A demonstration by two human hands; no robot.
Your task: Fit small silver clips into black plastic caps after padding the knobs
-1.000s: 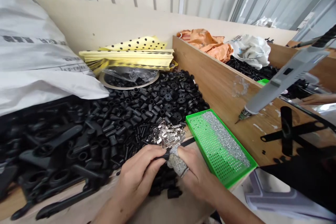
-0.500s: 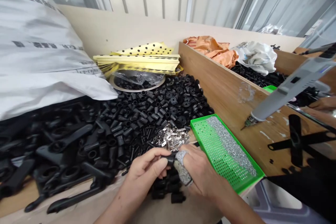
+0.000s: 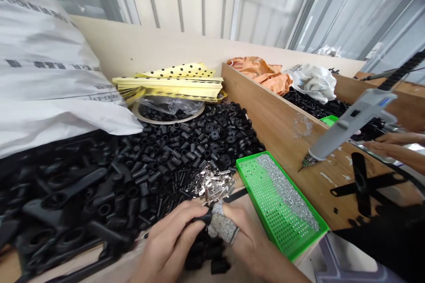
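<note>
My left hand (image 3: 171,236) pinches a small black plastic piece (image 3: 205,218) between thumb and fingers. From the right, my right hand (image 3: 247,239) closes on the other end of that piece. Grey knitted finger sleeves (image 3: 224,225) cover fingertips of the right hand and hide much of the piece. Just beyond the hands lies a heap of small silvery metal clips (image 3: 214,183), with black screw-like rods (image 3: 179,181) to its left. Below the hands sit several short black cylinders (image 3: 219,266), partly hidden by them.
A green perforated tray (image 3: 262,212) with tiny metal parts stands right. Beyond it, a grey electric screwdriver (image 3: 345,128) hangs beside a wooden divider (image 3: 275,119). Black tubes (image 3: 166,154) and handles (image 3: 76,185) fill the left, by a white sack (image 3: 56,79). A co-worker's hand (image 3: 392,146) shows far right.
The whole view has shifted, so the scene sits lower and slightly left. Both hands have come slightly nearer to me, still closed on the black piece.
</note>
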